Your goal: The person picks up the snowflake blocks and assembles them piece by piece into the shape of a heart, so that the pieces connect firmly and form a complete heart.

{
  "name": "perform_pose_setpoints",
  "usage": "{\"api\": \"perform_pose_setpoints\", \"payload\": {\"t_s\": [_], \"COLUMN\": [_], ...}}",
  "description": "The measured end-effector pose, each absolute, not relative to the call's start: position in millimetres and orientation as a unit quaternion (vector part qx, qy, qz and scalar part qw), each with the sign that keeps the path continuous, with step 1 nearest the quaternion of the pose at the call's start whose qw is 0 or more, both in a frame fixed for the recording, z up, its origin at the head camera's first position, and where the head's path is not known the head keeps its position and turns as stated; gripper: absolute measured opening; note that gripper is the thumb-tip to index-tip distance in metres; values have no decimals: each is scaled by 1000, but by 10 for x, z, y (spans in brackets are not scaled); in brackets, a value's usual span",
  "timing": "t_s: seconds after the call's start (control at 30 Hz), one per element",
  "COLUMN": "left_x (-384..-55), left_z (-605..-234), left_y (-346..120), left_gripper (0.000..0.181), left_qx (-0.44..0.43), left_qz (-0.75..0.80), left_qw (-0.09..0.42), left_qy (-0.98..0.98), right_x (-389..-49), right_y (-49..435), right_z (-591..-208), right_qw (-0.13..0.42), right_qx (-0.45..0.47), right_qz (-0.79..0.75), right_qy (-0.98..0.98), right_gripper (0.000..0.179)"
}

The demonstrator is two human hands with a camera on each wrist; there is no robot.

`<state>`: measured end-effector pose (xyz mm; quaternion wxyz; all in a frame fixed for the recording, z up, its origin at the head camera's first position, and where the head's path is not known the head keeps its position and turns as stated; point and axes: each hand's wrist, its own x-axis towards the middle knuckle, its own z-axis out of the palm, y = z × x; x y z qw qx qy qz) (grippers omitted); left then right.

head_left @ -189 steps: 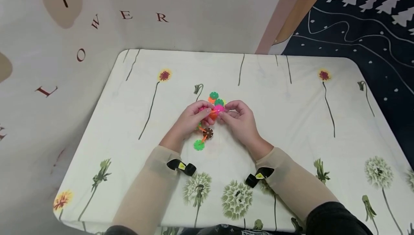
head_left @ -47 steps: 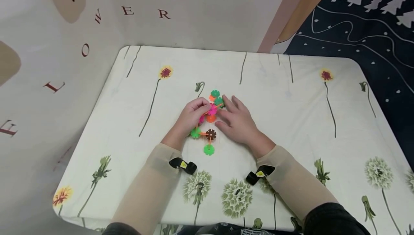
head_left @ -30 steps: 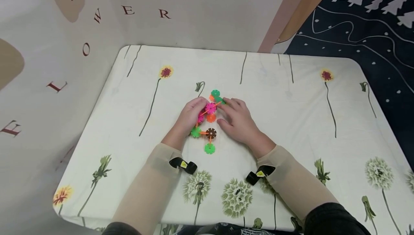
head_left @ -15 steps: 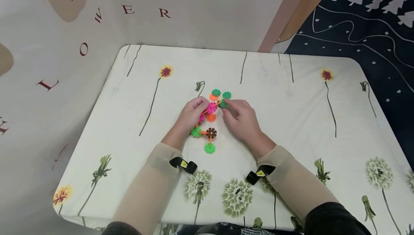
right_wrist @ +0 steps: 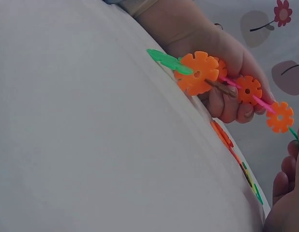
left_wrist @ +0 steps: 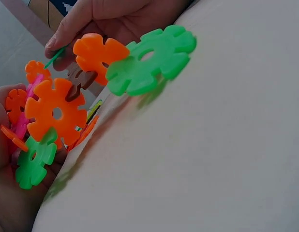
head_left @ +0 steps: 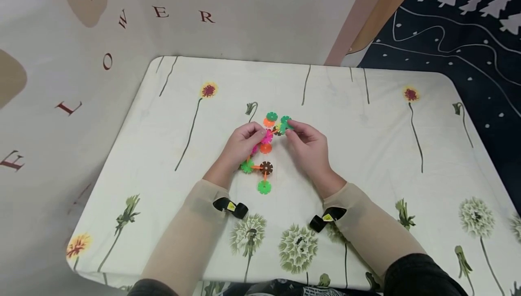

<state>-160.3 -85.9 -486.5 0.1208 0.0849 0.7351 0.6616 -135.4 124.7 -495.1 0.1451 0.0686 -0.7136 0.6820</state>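
My left hand [head_left: 242, 144] pinches a pink disc [head_left: 267, 136] in a chain of slotted plastic snowflake discs. Down the chain hang a green disc [head_left: 247, 166], a brown disc [head_left: 266, 168] and a bright green end disc [head_left: 264, 187], linked by orange discs seen edge-on. Between thumb and fingertips, my right hand [head_left: 311, 149] holds a darker green disc [head_left: 284, 127]. In the right wrist view that green disc [right_wrist: 293, 133] meets the edge of the chain's last orange disc [right_wrist: 280, 117]. The left wrist view shows the chain's near-end green disc [left_wrist: 152, 60] raised above the cloth.
Loose discs lie on the flower-print tablecloth [head_left: 358, 151] around the hands: an orange disc [head_left: 266, 148], another orange disc [head_left: 268, 122], a green disc [head_left: 272, 116] and one more green disc [head_left: 286, 119]. Behind the table stands a printed wall cloth [head_left: 264, 29].
My right hand, with spread fingers earlier, has picked up a green disc from the loose group and brought it to the chain's end. The left hand keeps its grip on the chain.
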Motion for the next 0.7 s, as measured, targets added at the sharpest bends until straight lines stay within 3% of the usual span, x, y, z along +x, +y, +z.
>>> {"api": "perform_pose_setpoints", "payload": {"t_s": [0.7], "left_x": [-1609], "left_z": [-4867], "left_y": [-869], "left_gripper": [21], "left_qx": [109], "left_qz": [644], "left_qw": [123], "left_qy": [747], "right_x": [-1356], "right_y": [1230], "right_z": [-4924], "right_qw": [90], "right_qx": [22], "right_qz": [703], "right_qy": [-705], "right_gripper": [24]}}
